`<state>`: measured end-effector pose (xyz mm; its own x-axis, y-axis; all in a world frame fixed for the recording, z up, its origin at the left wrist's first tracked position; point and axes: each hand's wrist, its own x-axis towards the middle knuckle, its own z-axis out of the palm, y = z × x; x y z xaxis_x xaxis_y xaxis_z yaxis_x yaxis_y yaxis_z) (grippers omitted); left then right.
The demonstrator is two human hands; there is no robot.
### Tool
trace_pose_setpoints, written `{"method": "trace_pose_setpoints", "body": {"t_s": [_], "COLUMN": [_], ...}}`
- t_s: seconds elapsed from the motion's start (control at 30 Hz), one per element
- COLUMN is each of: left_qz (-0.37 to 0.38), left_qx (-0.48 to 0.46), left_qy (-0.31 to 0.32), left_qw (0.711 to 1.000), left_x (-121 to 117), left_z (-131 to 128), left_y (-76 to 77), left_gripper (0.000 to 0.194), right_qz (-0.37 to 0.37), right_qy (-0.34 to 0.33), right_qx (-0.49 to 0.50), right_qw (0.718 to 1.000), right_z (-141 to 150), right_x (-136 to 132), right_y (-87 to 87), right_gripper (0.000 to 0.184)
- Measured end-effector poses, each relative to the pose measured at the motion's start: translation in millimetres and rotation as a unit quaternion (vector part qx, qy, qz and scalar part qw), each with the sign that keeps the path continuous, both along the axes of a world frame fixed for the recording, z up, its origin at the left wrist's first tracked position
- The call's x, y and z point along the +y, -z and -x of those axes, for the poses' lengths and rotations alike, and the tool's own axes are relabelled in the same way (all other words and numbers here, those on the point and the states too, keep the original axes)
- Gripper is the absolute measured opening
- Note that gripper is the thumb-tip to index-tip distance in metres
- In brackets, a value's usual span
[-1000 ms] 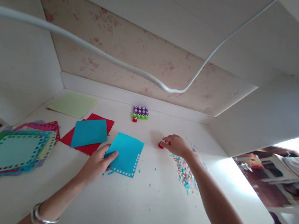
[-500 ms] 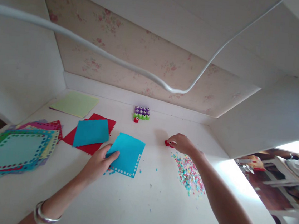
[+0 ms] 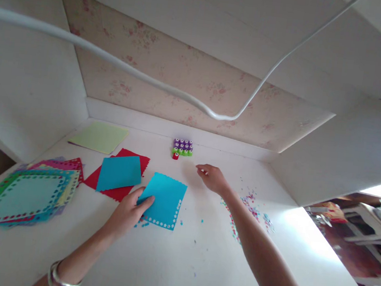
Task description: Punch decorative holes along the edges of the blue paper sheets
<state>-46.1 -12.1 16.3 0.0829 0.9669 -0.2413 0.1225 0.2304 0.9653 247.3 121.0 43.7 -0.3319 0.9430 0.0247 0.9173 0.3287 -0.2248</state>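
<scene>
Where your left wrist enters the frame: silver bracelets (image 3: 63,285) circle it, lower left, above the white table (image 3: 169,269).
Bordered sheets: at left, a stack of coloured papers (image 3: 31,198) lies fanned, the pale top one edged with punched shapes.
Left hand: your left hand (image 3: 134,204), just left of centre, is clamped on the near-left edge of the punched blue sheet, thumb on top.
Punched blue sheet: the punched blue sheet (image 3: 166,197) sits at the centre, small cut-outs running along its near and right edges; blue scraps (image 3: 142,224) lie by its lower left corner.
Confetti: multicoloured bits (image 3: 251,199) spread right of centre, partly hidden by your right forearm.
Plain pair: left of centre, a plain blue sheet (image 3: 120,173) overlies red paper (image 3: 119,193).
Right hand: your right hand (image 3: 212,177), right of centre, has its fingers curled; you cannot tell whether they close on anything.
Pale green paper: pale green paper (image 3: 100,137) rests farther back, left.
Small pieces: behind the centre, one red piece (image 3: 175,156) fronts green pieces (image 3: 185,152) and purple pieces (image 3: 183,144).
Backdrop: floral wallpaper (image 3: 171,74) spans the upper frame.
</scene>
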Motion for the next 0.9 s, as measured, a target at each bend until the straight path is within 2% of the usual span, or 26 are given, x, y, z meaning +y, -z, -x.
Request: {"method": "trace_pose_setpoints", "body": {"t_s": [0.1,0.2,0.3,0.4,0.53,0.63,0.7,0.73,0.8,0.87,0.9], "left_qz": [0.000,0.000,-0.022,-0.046,-0.037,-0.019,-0.004,-0.004,-0.020,-0.035,-0.037], "left_qx": [0.006,0.010,0.009,-0.004,0.013,-0.003,-0.018,-0.025,-0.038,-0.044,-0.043], "left_qy": [-0.008,-0.013,-0.014,-0.015,-0.017,-0.020,-0.028,-0.032,-0.037,-0.038,-0.036], "left_qw": [1.000,1.000,1.000,0.999,0.999,1.000,0.999,0.999,0.998,0.998,0.998], "left_x": [0,1,3,3,3,2,2,2,1,1,1], "left_z": [0,0,1,2,2,2,2,1,1,-1,-1], "left_y": [3.1,4.1,2.6,-0.9,-3.6,-3.0,-2.9,-3.1,-3.9,-4.8,-5.1], "left_gripper": [0.053,0.055,0.052,0.046,0.048,0.052,0.055,0.055,0.053,0.050,0.048], "right_qz": [-0.010,-0.010,0.007,0.024,0.039,0.048,0.056,0.067,0.144,0.225,0.255], "right_qy": [-0.012,-0.015,-0.015,-0.006,0.025,0.058,0.075,0.081,0.101,0.130,0.143], "right_qx": [0.022,0.034,0.045,0.067,0.133,0.205,0.281,0.344,0.574,0.703,0.731], "right_qw": [1.000,0.999,0.999,0.997,0.990,0.976,0.955,0.933,0.800,0.662,0.616], "right_z": [49,84,98,96,84,74,67,64,58,54,52], "right_x": [18,37,51,54,35,1,-28,-44,-73,-96,-103], "right_y": [13.1,21.5,23.4,21.3,20.8,25.1,29.5,31.8,35.6,37.4,37.5], "right_gripper": [0.042,0.045,0.040,0.030,0.027,0.033,0.038,0.041,0.043,0.039,0.036]}}
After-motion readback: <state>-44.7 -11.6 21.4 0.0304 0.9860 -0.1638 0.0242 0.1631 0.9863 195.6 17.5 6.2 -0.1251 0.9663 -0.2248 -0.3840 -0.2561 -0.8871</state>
